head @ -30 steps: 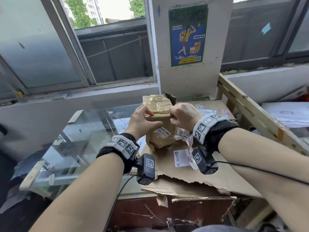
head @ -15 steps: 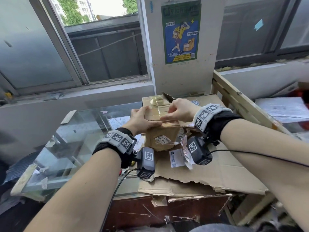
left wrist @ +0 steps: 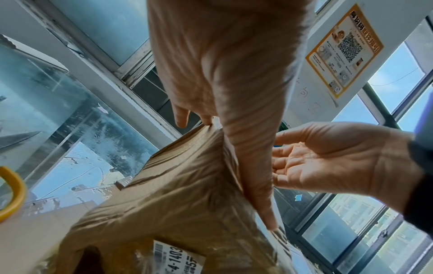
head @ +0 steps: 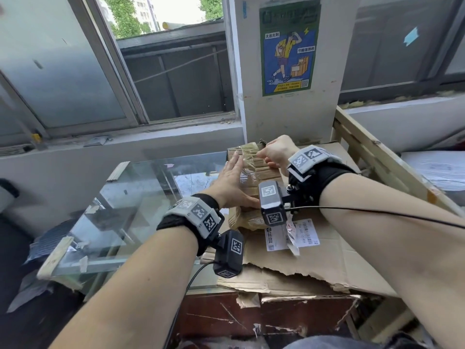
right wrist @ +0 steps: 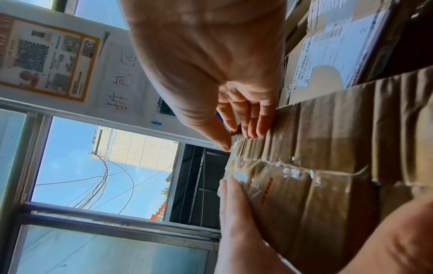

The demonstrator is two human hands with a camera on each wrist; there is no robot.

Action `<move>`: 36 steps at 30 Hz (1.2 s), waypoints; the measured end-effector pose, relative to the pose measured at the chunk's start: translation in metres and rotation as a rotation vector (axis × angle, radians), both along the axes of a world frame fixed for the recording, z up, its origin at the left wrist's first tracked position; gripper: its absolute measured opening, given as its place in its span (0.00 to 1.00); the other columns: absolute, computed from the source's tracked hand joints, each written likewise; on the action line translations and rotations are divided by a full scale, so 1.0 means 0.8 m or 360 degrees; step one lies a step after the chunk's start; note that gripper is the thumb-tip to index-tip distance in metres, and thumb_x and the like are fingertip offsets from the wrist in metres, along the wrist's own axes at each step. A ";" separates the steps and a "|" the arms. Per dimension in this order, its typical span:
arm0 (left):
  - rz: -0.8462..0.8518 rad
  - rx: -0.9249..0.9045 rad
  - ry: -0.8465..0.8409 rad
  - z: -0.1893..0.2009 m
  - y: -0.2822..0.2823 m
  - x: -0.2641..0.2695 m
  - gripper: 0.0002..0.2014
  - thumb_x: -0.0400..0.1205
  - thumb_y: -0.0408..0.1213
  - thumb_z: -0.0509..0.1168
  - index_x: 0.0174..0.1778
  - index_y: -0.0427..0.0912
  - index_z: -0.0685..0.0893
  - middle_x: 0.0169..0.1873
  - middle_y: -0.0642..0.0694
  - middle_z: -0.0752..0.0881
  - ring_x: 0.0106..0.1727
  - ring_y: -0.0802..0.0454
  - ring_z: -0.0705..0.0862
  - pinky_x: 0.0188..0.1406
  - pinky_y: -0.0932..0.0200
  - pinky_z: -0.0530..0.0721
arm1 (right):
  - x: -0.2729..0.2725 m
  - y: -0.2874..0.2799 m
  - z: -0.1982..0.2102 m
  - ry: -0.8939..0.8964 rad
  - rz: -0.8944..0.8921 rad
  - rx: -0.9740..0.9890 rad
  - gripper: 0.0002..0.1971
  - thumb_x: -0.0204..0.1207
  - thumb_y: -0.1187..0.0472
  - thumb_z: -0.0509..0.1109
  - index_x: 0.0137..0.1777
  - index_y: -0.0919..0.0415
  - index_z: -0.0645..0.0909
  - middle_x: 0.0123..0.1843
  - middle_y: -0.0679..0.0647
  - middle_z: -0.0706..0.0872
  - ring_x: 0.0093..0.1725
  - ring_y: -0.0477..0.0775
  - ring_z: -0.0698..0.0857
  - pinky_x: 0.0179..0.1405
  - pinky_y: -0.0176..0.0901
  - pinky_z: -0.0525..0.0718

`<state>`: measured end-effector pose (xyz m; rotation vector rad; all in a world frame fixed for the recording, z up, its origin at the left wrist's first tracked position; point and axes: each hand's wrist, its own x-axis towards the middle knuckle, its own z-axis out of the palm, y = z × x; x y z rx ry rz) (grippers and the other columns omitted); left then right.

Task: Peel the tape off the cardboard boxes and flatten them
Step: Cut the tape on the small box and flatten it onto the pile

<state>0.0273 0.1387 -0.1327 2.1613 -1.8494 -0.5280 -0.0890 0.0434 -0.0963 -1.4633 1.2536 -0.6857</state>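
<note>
The flat, relaxed left hand (head: 232,182) steadies the box (head: 254,172) (tape (head: 245,157) unpeeled) while the right hand (head: 275,152) pinches at its far edge; next likely needs a firm pull.

Cardboard box (head: 254,172) on flattened cardboard sheets (head: 327,258) on the worktop (head: 289,321), with left hand (head: 232,183) flat on its left side, right hand (head: 275,151) at its far right top, glass case (head: 120,205) to the left, poster (head: 288,46) behind.
</note>
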 end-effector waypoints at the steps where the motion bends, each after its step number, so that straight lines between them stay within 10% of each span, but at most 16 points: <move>1: -0.0005 0.0001 0.0015 0.001 0.001 -0.001 0.63 0.69 0.50 0.79 0.85 0.45 0.36 0.83 0.52 0.32 0.84 0.54 0.34 0.84 0.54 0.42 | 0.001 0.000 0.001 -0.0004 -0.0004 0.0025 0.08 0.69 0.73 0.75 0.34 0.68 0.79 0.40 0.62 0.82 0.42 0.57 0.81 0.45 0.47 0.82; 8: 0.0071 0.0050 0.0124 0.003 0.008 0.003 0.64 0.67 0.44 0.80 0.84 0.45 0.35 0.83 0.53 0.32 0.84 0.56 0.37 0.84 0.55 0.47 | 0.000 0.004 0.001 -0.0132 0.0016 0.0156 0.10 0.71 0.76 0.72 0.34 0.63 0.80 0.34 0.56 0.81 0.36 0.51 0.80 0.44 0.46 0.83; 13: 0.0089 0.0000 0.0196 0.004 0.005 0.002 0.52 0.67 0.45 0.81 0.83 0.50 0.57 0.84 0.52 0.37 0.85 0.53 0.45 0.83 0.54 0.54 | 0.000 0.003 -0.008 -0.0031 -0.0142 -0.0188 0.19 0.61 0.69 0.81 0.51 0.61 0.80 0.54 0.58 0.85 0.55 0.57 0.84 0.61 0.53 0.83; 17: 0.0269 -0.0254 0.0372 0.004 -0.004 0.008 0.39 0.62 0.47 0.84 0.68 0.50 0.74 0.82 0.46 0.61 0.80 0.48 0.64 0.79 0.51 0.66 | -0.009 0.000 -0.010 -0.0096 0.0042 -0.0203 0.16 0.61 0.69 0.83 0.42 0.57 0.79 0.52 0.64 0.88 0.52 0.59 0.87 0.56 0.56 0.87; 20: 0.0487 -0.0528 0.0511 0.014 -0.015 0.007 0.25 0.65 0.50 0.82 0.55 0.47 0.84 0.62 0.50 0.82 0.62 0.51 0.81 0.66 0.54 0.79 | -0.010 0.004 0.001 -0.0091 0.0146 -0.0354 0.12 0.67 0.71 0.78 0.50 0.62 0.85 0.52 0.63 0.88 0.50 0.56 0.86 0.58 0.51 0.86; 25: 0.0631 -0.0851 0.0137 0.032 -0.021 0.001 0.20 0.69 0.55 0.78 0.47 0.43 0.91 0.54 0.46 0.84 0.62 0.48 0.77 0.63 0.57 0.77 | -0.008 0.002 0.006 0.0133 0.0190 -0.0634 0.09 0.70 0.68 0.76 0.50 0.60 0.85 0.40 0.51 0.83 0.46 0.52 0.82 0.56 0.46 0.82; 32: 0.0710 -0.0825 0.0873 0.049 -0.025 -0.003 0.18 0.66 0.40 0.83 0.45 0.43 0.83 0.40 0.47 0.89 0.44 0.47 0.89 0.51 0.48 0.89 | -0.012 -0.003 0.002 0.0323 0.0148 -0.0784 0.05 0.72 0.63 0.74 0.48 0.58 0.87 0.48 0.57 0.87 0.51 0.55 0.83 0.60 0.47 0.81; 36: 0.0773 -0.0817 0.1182 0.057 -0.022 -0.004 0.09 0.70 0.35 0.80 0.37 0.45 0.85 0.34 0.47 0.87 0.31 0.51 0.82 0.40 0.54 0.87 | -0.014 0.005 0.006 0.0021 0.0386 -0.0552 0.09 0.76 0.73 0.67 0.42 0.59 0.80 0.40 0.59 0.81 0.36 0.54 0.79 0.34 0.44 0.80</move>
